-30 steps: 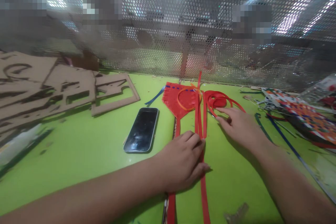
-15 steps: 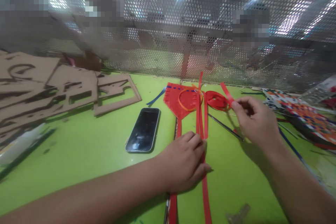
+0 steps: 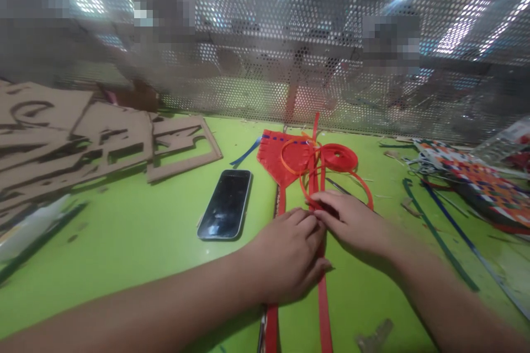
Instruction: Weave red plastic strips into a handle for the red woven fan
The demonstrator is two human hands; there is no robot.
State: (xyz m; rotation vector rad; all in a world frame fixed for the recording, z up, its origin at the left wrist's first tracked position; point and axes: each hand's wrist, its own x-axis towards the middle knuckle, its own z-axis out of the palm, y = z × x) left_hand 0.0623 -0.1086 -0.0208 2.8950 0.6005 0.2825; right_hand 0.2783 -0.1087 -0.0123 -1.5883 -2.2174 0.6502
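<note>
My left hand [image 3: 287, 251] lies palm down over the long red strips [image 3: 324, 309], its fingers closed on them against the table. Right beside its fingertips, my right hand [image 3: 351, 223] pinches the end of a red strip, which curves in a loop [image 3: 370, 193] near a flat red coil [image 3: 339, 158]. Behind the hands is a red arrow-shaped piece [image 3: 271, 155] with a blue strip woven along its top edge. A thin orange loop [image 3: 285, 162] rests on it. Partly under the red loop lies a slim dark tool [image 3: 336, 185]. My fingers hide the exact pinch.
A phone [image 3: 226, 204] lies left of the hands on the green table [image 3: 136, 242]. Cut cardboard frames [image 3: 182, 174] and a white tube [image 3: 37, 226] are farther left. On the right are a woven multicolour piece [image 3: 476, 176] and loose strips [image 3: 439, 237]. A perforated metal screen [image 3: 248, 77] stands behind.
My right hand has moved left and toward me with the red strip's end, to beside my left hand. The strip now bends in a loop. My left hand has stayed put.
</note>
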